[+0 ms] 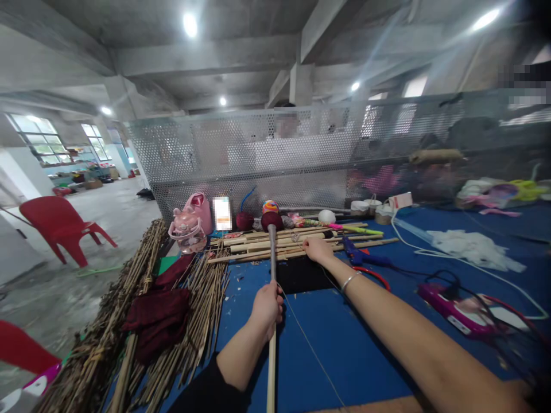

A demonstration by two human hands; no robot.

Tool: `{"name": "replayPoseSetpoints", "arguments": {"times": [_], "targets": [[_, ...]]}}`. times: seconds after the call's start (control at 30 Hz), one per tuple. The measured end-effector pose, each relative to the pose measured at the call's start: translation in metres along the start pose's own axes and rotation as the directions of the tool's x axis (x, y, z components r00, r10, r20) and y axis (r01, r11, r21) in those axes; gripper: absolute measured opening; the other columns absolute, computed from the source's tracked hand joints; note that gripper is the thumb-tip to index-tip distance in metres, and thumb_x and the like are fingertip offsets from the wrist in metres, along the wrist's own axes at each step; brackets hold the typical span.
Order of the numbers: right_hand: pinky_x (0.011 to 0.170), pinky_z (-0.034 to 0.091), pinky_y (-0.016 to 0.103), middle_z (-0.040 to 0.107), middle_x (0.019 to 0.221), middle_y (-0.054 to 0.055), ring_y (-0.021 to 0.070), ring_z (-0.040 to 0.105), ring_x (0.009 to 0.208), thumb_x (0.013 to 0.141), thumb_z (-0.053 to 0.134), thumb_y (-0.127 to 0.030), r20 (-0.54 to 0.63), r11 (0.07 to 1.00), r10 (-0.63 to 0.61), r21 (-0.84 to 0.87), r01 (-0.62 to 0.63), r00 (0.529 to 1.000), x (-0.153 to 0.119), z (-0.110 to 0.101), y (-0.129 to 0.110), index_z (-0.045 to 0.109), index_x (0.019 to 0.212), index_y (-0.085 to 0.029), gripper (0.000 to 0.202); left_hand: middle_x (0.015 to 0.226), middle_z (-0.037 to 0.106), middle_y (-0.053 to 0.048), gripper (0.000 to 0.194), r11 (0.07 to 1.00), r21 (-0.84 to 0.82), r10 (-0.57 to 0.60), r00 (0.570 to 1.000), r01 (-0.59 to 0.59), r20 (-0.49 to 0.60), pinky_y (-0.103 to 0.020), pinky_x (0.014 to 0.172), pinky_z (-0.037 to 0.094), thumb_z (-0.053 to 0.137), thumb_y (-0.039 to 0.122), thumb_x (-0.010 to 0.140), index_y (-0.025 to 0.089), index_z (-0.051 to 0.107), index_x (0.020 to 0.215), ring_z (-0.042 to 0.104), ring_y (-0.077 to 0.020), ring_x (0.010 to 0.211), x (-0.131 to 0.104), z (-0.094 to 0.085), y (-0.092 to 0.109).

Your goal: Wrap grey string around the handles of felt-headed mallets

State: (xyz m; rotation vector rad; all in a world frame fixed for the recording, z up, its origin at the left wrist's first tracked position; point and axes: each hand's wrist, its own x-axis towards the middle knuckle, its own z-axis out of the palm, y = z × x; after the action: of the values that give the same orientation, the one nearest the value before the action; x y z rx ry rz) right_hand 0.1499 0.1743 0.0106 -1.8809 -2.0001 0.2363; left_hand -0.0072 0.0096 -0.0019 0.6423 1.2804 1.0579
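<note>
My left hand (pixel 266 310) is wrapped around a long pale stick (pixel 272 367), held upright in front of me. Above the fist, grey wrapping (pixel 272 252) covers the stick's upper part, and a dark red ball (pixel 272 220) sits at its top end. From beside the left fist a thin thread (pixel 312 344) runs down toward the table's front edge. My right hand (pixel 318 250) is over the loose pale sticks (pixel 258 244) at the back of the table, fingertips pinched together; what they hold, if anything, is too small to name.
Bundled brown twigs (pixel 116 310) and dark red cloth (pixel 159 315) lie left. A blue glue gun (pixel 361 252), purple power strip (pixel 456 310) with cables, and white plastic bag (pixel 477 249) lie right. A pink bottle (pixel 188 232) and phone (pixel 222 213) stand before the perforated metal screen (pixel 241 155); a person (pixel 286 129) is behind it.
</note>
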Motion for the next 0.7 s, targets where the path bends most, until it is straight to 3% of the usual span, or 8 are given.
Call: {"name": "replayPoseSetpoints", "arguments": {"times": [0.13, 0.27, 0.4, 0.47, 0.53, 0.63, 0.7], "targets": [[0.067, 0.039, 0.025, 0.065, 0.079, 0.010, 0.0186, 0.058, 0.077, 0.076, 0.043, -0.017, -0.063, 0.992, -0.046, 0.111, 0.053, 0.997, 0.004, -0.015, -0.006, 0.060, 0.072, -0.014, 0.018, 0.045, 0.031, 0.009, 0.030, 1.000, -0.006, -0.007, 1.000, 0.007, 0.007, -0.017, 0.036, 0.010, 0.032, 0.046, 0.082, 0.020, 0.038, 0.070, 0.020, -0.0025, 0.030, 0.001, 0.000, 0.000], [0.069, 0.041, 0.023, 0.063, 0.081, 0.006, 0.0135, 0.057, 0.075, 0.082, 0.033, -0.021, -0.176, 0.931, -0.109, 0.327, 0.162, 0.978, 0.000, -0.048, -0.023, 0.051, 0.079, -0.016, 0.019, 0.045, 0.031, 0.009, 0.031, 1.000, -0.004, -0.001, 1.000, 0.001, 0.020, -0.017, 0.036, 0.010, 0.033, 0.048, 0.081, 0.020, 0.037, 0.070, 0.020, -0.0023, 0.030, 0.001, 0.000, 0.000], [0.064, 0.043, 0.024, 0.059, 0.069, 0.002, 0.0116, 0.055, 0.063, 0.080, 0.040, -0.026, -0.318, 0.577, -0.164, 0.737, 0.353, 0.934, -0.022, -0.091, -0.041, 0.044, 0.073, -0.018, 0.011, 0.045, 0.030, 0.009, 0.031, 1.000, 0.006, 0.002, 1.000, -0.002, 0.009, -0.017, 0.036, 0.009, 0.033, 0.048, 0.081, 0.019, 0.038, 0.070, 0.020, -0.0022, 0.031, -0.001, 0.000, 0.001], [0.065, 0.044, 0.024, 0.057, 0.069, 0.000, 0.0105, 0.054, 0.062, 0.079, 0.044, -0.026, -0.401, 0.454, -0.179, 0.777, 0.437, 0.899, -0.039, -0.113, -0.047, 0.044, 0.074, -0.019, 0.009, 0.044, 0.029, 0.009, 0.033, 1.000, 0.009, 0.005, 1.000, -0.005, 0.004, -0.017, 0.037, 0.009, 0.036, 0.050, 0.080, 0.019, 0.039, 0.070, 0.020, -0.0021, 0.031, -0.001, 0.000, 0.001], [0.066, 0.043, 0.024, 0.056, 0.069, -0.001, 0.0100, 0.053, 0.063, 0.079, 0.047, -0.027, -0.480, 0.406, -0.179, 0.759, 0.509, 0.859, -0.059, -0.131, -0.051, 0.046, 0.075, -0.019, 0.009, 0.044, 0.028, 0.009, 0.034, 1.000, 0.009, 0.011, 1.000, -0.011, 0.008, -0.017, 0.037, 0.009, 0.037, 0.052, 0.079, 0.019, 0.039, 0.069, 0.020, -0.0020, 0.031, -0.001, 0.000, 0.001], [0.065, 0.043, 0.024, 0.055, 0.069, -0.002, 0.0101, 0.052, 0.064, 0.081, 0.049, -0.028, -0.531, 0.408, -0.183, 0.725, 0.555, 0.828, -0.086, -0.148, -0.051, 0.047, 0.077, -0.019, 0.010, 0.044, 0.028, 0.010, 0.035, 1.000, 0.007, 0.016, 1.000, -0.016, 0.012, -0.017, 0.036, 0.009, 0.036, 0.052, 0.079, 0.019, 0.039, 0.069, 0.019, -0.0018, 0.031, 0.000, -0.001, -0.001], [0.064, 0.043, 0.023, 0.055, 0.070, -0.001, 0.0103, 0.052, 0.064, 0.082, 0.049, -0.029, -0.516, 0.433, -0.198, 0.717, 0.546, 0.834, -0.101, -0.152, -0.049, 0.049, 0.078, -0.019, 0.011, 0.045, 0.029, 0.009, 0.034, 1.000, 0.005, 0.014, 1.000, -0.014, 0.011, -0.017, 0.036, 0.009, 0.036, 0.050, 0.080, 0.019, 0.039, 0.069, 0.019, -0.0017, 0.031, 0.000, -0.001, -0.001]]}}
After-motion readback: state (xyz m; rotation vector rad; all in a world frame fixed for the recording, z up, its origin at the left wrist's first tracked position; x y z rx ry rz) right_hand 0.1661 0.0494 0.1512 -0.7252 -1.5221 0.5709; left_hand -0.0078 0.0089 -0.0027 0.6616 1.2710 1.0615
